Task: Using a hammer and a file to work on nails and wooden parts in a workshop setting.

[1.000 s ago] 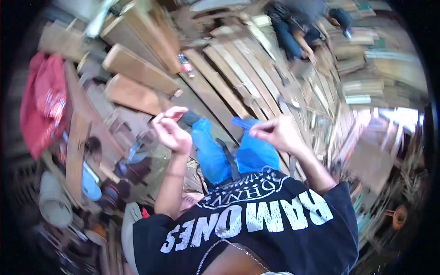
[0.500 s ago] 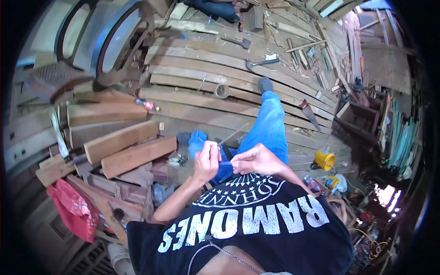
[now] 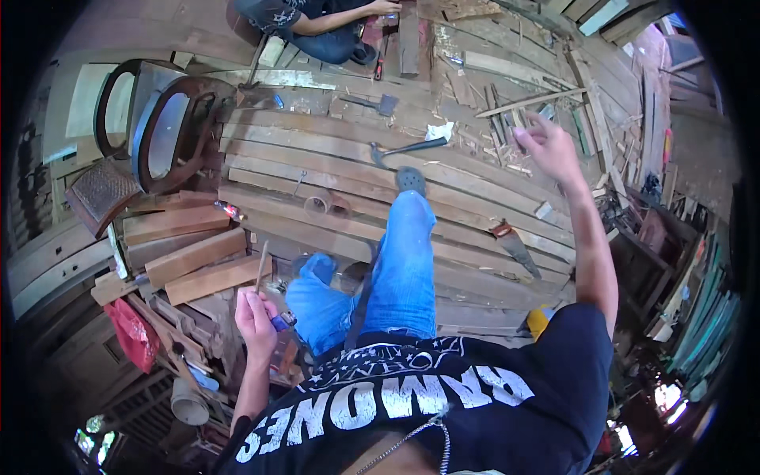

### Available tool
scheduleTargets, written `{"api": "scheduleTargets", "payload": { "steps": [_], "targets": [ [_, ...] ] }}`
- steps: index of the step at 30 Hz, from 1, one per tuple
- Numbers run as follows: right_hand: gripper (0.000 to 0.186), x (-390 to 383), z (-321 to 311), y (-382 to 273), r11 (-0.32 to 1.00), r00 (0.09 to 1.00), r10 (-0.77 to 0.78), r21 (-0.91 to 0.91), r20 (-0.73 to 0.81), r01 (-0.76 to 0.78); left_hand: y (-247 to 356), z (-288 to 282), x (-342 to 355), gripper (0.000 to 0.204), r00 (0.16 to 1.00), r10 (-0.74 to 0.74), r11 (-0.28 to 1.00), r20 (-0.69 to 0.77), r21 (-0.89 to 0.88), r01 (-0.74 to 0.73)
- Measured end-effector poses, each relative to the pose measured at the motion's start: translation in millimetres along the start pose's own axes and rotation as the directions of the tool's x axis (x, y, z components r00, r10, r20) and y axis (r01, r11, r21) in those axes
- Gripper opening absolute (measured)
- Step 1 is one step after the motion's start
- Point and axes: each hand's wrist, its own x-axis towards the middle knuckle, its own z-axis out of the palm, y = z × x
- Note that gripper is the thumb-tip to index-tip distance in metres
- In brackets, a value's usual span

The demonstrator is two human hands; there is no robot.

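Your left hand (image 3: 255, 315), at seven o'clock beside your knee, has its grip closed on a small blue object (image 3: 283, 321); keep it firm and level. Your right hand (image 3: 549, 146), raised at one o'clock above the floor planks (image 3: 332, 162), is open and holds nothing.

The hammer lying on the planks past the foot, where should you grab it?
Best guess: grab the hammer by its long dark handle, near the free end that points right. It lies flat on the wooden planks, its head at the left, so coming down from above with the fingers closing across the handle looks easiest. The raised right hand is nearer to it.
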Motion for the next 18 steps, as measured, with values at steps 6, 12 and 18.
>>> {"api": "scheduleTargets", "payload": {
  "steps": [6, 12, 18],
  "targets": [
    [0.05, -39.7, -19.3, 23.8, 0.993, 0.958, 0.114, -0.073, 0.262, -0.098, 67.2, 41.7, -40.8, 0.026, 0.987, -0.077, 0.992, -0.144, -0.107, 0.062],
    [0.048, -114.6, 33.3, -103.4, 0.88, 0.853, -0.16, 0.463, 0.497, -0.105, 104.3, 101.9, -46.4, 0.026, 0.925, -0.186, 0.927, -0.33, -0.37, 0.054],
    [0.038, -140.3, 60.5, -205.6, 0.673, 0.725, -0.558, 0.731, 0.404, 0.111, 120.9, 183.5, -32.0, 0.023, 0.889, -0.03, 0.835, -0.456, -0.5, -0.229]
  ]
}}
